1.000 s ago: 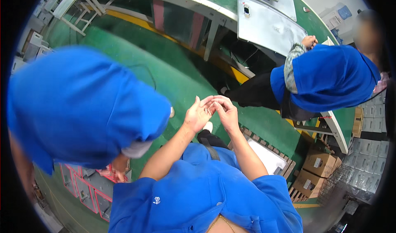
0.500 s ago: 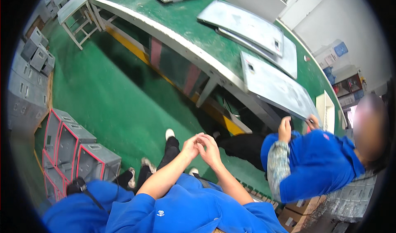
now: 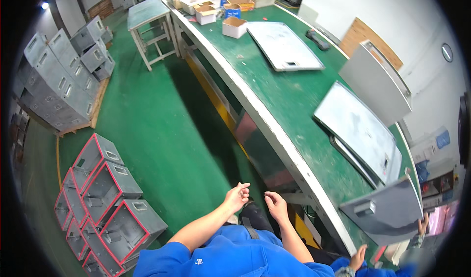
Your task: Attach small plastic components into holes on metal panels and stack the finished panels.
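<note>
My left hand (image 3: 237,197) is held in front of my body over the green floor. Its fingers curl in, the index finger points right, and whatever may be inside cannot be made out. My right hand (image 3: 276,206) hangs a short way to its right, fingers loosely bent and apart, with nothing seen in it. Both hands are clear of the long green-topped workbench (image 3: 274,100) on the right. On the bench lie a pale metal panel (image 3: 284,46) and a stack of grey panels (image 3: 360,130). A co-worker's hand (image 3: 423,224) holds a tilted grey panel (image 3: 385,211) at the near end.
Grey metal housings with red-edged openings (image 3: 103,193) stand on the floor at left. Behind them more grey boxes (image 3: 64,80) are stacked on a pallet. Open cartons (image 3: 234,26), a small table (image 3: 147,13) and an upright grey panel (image 3: 375,83) are farther off.
My hands have parted from each other. The view has swung right and along the bench. The co-worker's panel, flat before, is now tilted up.
</note>
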Available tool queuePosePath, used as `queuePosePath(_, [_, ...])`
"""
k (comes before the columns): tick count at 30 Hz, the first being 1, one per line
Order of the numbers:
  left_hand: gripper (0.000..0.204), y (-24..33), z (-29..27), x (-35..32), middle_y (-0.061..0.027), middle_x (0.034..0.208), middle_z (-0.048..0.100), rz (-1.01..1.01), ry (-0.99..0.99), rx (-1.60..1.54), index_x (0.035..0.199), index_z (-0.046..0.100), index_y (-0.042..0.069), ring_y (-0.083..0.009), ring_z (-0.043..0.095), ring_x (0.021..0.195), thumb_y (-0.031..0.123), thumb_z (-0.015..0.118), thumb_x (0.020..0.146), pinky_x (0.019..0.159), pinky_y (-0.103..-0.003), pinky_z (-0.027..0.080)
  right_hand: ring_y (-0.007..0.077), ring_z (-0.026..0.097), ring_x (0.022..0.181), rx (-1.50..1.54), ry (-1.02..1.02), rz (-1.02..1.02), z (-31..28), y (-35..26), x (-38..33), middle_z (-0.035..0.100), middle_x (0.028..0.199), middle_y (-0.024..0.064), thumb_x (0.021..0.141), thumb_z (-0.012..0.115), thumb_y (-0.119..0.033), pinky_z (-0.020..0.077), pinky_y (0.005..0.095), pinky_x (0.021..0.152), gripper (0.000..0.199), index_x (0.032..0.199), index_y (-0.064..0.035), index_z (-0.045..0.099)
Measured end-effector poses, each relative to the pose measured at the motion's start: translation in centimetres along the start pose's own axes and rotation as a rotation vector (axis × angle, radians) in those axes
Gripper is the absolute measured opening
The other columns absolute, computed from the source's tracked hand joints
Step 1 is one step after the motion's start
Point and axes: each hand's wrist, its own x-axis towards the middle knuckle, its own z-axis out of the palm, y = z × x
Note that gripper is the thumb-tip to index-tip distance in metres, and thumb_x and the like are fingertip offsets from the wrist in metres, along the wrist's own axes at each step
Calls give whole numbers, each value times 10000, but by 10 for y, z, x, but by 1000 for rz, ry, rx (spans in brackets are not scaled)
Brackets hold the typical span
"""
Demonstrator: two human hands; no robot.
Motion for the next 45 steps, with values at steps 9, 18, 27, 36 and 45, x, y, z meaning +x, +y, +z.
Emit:
queuePosePath(9, [262,180,102,128,-73,802,518,149,-101,12,1090,478,-19,-143,477,684,79,428,853,588,-250,406,129,585,737,234,20,-24,18,-28,235,610,810,92,811,510,-58,470,234,680,147,908,28,579])
queuePosePath(18, [275,386,165,224,-79,797,503,313,-91,-113,1091,466,-22,-147,449,667,38,448,823,571,-236,384,130,581,748,161,-208,-127,77,-131,448,620,798,82,808,520,-100,450,244,683,161,898,13,591])
queuePosePath(27, [136,754,257,374,10,655,498,557,-77,33,913,519,28,-64,469,531,115,495,811,440,-170,367,275,586,726,-108,-131,-127,162,-199,600,593,796,146,763,546,-101,458,306,652,137,857,-18,601])
queuePosePath(36, [211,1109,369,501,12,604,355,803,-125,211,1053,443,34,-61,319,472,153,397,885,365,-171,242,211,583,656,5,189,194,302,-298,757,587,744,130,764,543,-58,462,273,616,120,859,-10,599])
queuePosePath(45, [224,1362,349,572,46,570,358,994,160,510,971,512,20,-33,279,442,207,497,849,354,-163,206,227,564,634,-113,284,-4,395,-342,869,571,740,130,761,528,-23,445,298,597,112,856,5,582])
